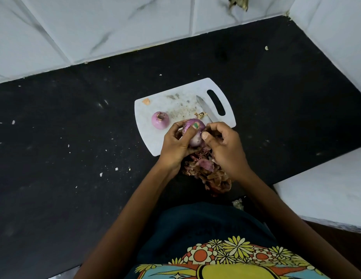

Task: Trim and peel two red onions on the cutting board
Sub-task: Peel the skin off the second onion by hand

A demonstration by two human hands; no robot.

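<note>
Left grip (pixel 176 140) is curled round the held onion (pixel 192 132) at frame centre, over the near edge of the board (pixel 155 141); right grip (pixel 220 141) is pinched on a skin flap at its side. Second onion (pixel 160 120), peeled, is seen resting on the board's left part. Knife (pixel 206 108) is laid near the board's handle slot, peels (pixel 207 172) heaped on the counter (pixel 74 137) below. Onion judged light, firm, slick once bared; skin papery, easily torn. Best held round the middle, skin taken at a trimmed end.
</note>
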